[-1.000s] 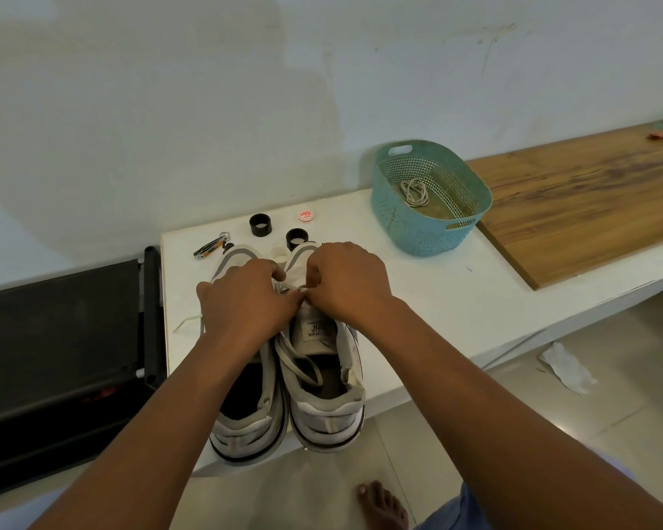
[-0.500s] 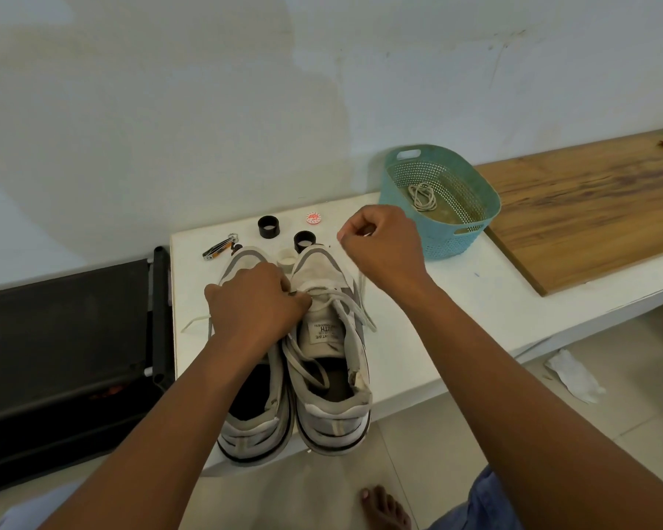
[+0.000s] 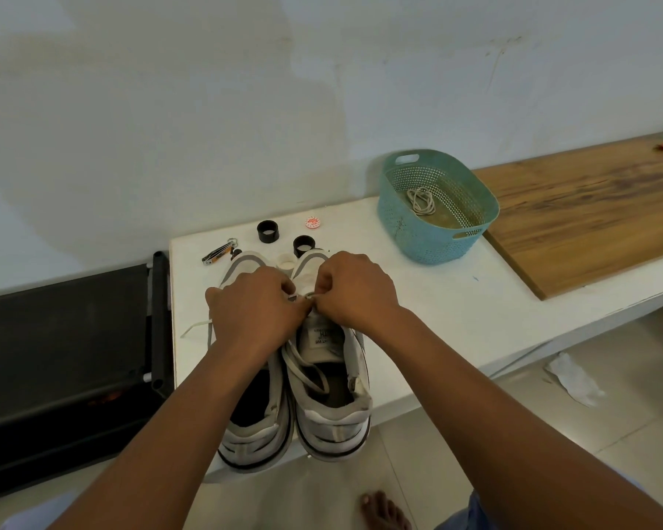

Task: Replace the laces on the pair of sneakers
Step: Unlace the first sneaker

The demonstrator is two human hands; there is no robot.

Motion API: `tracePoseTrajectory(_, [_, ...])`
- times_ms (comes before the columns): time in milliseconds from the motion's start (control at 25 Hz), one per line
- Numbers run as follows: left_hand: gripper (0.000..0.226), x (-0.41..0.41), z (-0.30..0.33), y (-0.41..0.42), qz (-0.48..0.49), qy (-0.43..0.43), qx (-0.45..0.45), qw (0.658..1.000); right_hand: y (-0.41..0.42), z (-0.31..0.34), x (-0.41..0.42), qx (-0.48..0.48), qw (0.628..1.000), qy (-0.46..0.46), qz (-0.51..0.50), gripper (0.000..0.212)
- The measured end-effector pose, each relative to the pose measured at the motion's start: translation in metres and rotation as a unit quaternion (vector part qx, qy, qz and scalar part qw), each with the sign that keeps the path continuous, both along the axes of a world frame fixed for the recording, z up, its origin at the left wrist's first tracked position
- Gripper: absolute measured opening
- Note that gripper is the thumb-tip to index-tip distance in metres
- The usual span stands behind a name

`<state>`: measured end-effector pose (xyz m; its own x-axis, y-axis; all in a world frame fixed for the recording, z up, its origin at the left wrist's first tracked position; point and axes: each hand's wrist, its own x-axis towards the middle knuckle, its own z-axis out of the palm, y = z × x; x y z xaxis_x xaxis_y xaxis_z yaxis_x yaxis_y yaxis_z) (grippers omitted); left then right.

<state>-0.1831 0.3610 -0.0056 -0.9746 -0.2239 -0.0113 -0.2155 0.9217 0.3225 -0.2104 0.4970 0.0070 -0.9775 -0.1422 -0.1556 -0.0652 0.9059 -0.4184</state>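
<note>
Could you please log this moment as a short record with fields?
Left hand: pinches the lace
Right hand: pinches the same lace
Sneakers: side by side at the edge of the white table
Basket: teal, holding a coiled lace
Also there: two black rings, nail clipper

A white table [image 3: 456, 300] stands against a pale wall, bearing a pair of grey-and-white sneakers [image 3: 322, 384] at its front edge. Behind them lie two black rings [image 3: 267, 231], a white cap [image 3: 285, 260], a red-and-white disc [image 3: 312, 223] and a nail clipper [image 3: 219, 254]. A teal basket [image 3: 437, 239] sits near a wooden board [image 3: 590, 208] to the right.
</note>
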Motion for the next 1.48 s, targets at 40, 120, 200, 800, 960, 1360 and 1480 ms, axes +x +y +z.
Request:
tracePoseTrajectory(40, [0.036,0.0,0.0,0.0,0.0,-0.001,0.003,1.0,0.0,0.0,-0.001,-0.009,1.0,-0.006,-0.001,0.006])
tracePoseTrajectory(120, [0.035,0.0,-0.002,0.0,-0.002,0.002,0.001,1.0,0.0,-0.001,-0.002,-0.019,1.0,-0.009,0.003,0.007])
tracePoseTrajectory(200, [0.029,0.0,-0.002,0.0,-0.004,0.008,-0.001,1.0,0.001,-0.002,-0.003,-0.026,1.0,-0.011,0.008,0.006])
tracePoseTrajectory(800, [0.02,0.002,0.0,-0.002,-0.007,0.013,0.043,0.999,0.023,0.003,-0.023,-0.228,0.968,-0.089,-0.051,0.006])
tracePoseTrajectory(960, [0.023,0.0,0.004,-0.004,-0.03,0.109,0.149,0.982,0.027,0.013,-0.023,-0.337,0.938,-0.046,-0.067,0.005])
tracePoseTrajectory(1360, [0.024,-0.01,0.004,0.001,-0.195,0.119,0.455,0.861,0.042,0.04,-0.02,-0.59,0.785,-0.183,0.038,0.021])
tracePoseTrajectory(1480, [0.017,-0.008,0.007,-0.006,-0.158,0.153,0.379,0.899,0.049,0.042,-0.021,-0.576,0.788,-0.211,0.049,0.017])
